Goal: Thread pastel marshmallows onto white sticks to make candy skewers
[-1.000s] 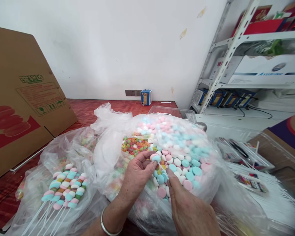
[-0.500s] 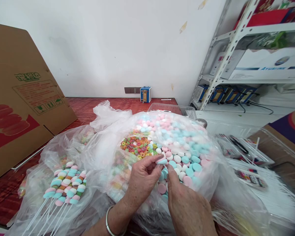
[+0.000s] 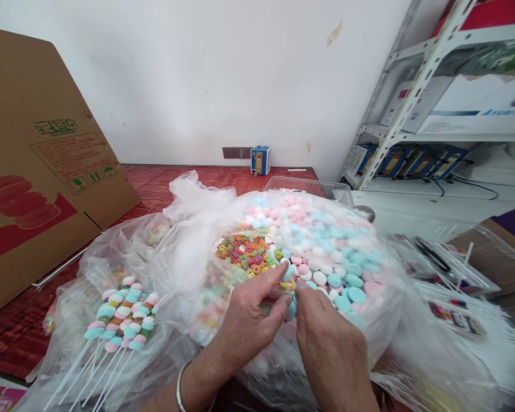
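Observation:
A large clear plastic bag (image 3: 381, 320) holds pink, white and blue round candies (image 3: 326, 252) and a patch of coloured ring candies (image 3: 244, 252). My left hand (image 3: 251, 323), with a silver bangle at the wrist, pinches a blue-and-white candy (image 3: 288, 273) at its fingertips over the pile. My right hand (image 3: 328, 343) meets it fingertip to fingertip, fingers pressed together at the same candy. Whether a stick is between them is hidden.
Finished candy skewers on white sticks (image 3: 120, 320) lie in another plastic bag at the left. A brown cardboard box (image 3: 34, 166) leans at far left. A clear tray (image 3: 304, 186) sits behind the bag; white sticks and packets (image 3: 450, 286) lie at right. Metal shelving (image 3: 412, 103) stands beyond.
Both hands have drawn together over the candy pile, the right hand rising to meet the left at the pinched candy. The view has shifted slightly.

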Action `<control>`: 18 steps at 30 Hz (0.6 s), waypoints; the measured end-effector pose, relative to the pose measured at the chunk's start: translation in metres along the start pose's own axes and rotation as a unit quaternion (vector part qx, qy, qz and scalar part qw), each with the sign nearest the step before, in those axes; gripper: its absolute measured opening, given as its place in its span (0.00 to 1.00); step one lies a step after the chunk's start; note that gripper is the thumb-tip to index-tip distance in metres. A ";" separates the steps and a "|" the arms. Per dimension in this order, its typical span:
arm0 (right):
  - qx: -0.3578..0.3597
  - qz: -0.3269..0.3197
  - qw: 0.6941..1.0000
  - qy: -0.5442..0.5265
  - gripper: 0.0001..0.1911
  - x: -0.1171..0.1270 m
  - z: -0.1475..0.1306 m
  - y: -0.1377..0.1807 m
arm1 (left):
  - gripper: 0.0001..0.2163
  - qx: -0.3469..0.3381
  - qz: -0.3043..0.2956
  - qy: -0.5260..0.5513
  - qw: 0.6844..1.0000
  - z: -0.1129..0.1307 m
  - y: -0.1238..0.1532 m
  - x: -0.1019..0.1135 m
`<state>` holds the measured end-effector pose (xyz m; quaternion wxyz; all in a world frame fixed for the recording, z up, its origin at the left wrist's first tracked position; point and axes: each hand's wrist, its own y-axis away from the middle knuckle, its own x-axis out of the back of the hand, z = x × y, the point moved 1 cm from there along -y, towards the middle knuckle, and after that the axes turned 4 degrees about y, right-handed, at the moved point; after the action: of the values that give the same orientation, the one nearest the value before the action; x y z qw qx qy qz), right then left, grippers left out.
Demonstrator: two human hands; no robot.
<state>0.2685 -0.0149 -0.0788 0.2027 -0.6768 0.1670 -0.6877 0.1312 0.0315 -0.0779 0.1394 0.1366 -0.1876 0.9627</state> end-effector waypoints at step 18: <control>0.025 -0.085 0.993 0.073 0.05 -0.004 -0.008 -0.005 | 0.04 0.069 0.060 -0.146 0.985 -0.032 -0.030 0.041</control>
<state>0.2604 -0.0085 -0.0802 0.1469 -0.6311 0.1061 -0.7542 0.0960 0.0795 -0.0838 0.0429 0.2729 -0.1473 0.9497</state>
